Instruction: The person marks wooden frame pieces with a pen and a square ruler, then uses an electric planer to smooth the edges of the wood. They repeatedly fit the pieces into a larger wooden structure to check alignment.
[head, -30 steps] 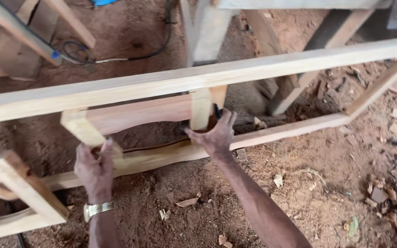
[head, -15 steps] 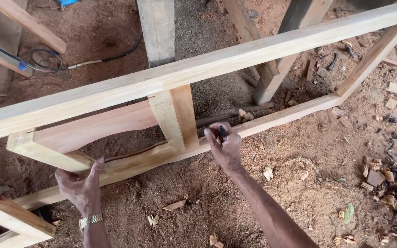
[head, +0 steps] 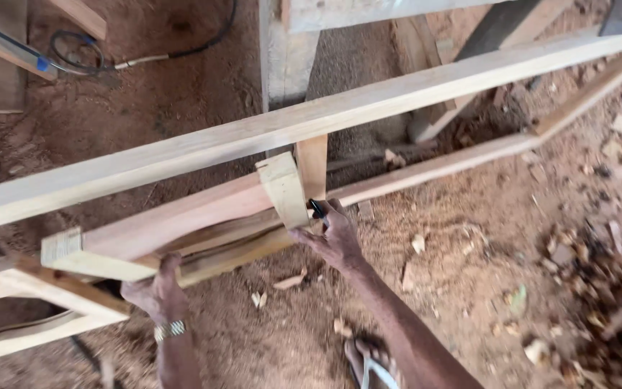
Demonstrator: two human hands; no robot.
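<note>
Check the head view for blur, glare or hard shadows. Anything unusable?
Head view: even, diffuse daylight, no glare. Slight motion softness on the left hand, the wristwatch and the right hand. The wooden frame is fairly sharp; the wood scraps at right are smeared. Soft shadow under the frame only.

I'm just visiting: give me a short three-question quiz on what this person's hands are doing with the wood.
1. True or false: the left hand grips the frame from below.
2. What does the right hand hold against the lower rail? A) hammer B) small dark marker C) saw
3. What does the left wrist wear?

Key:
1. True, under the rail's left part.
2. B, the marker, beside the upright post.
3. A metal wristwatch.
</note>
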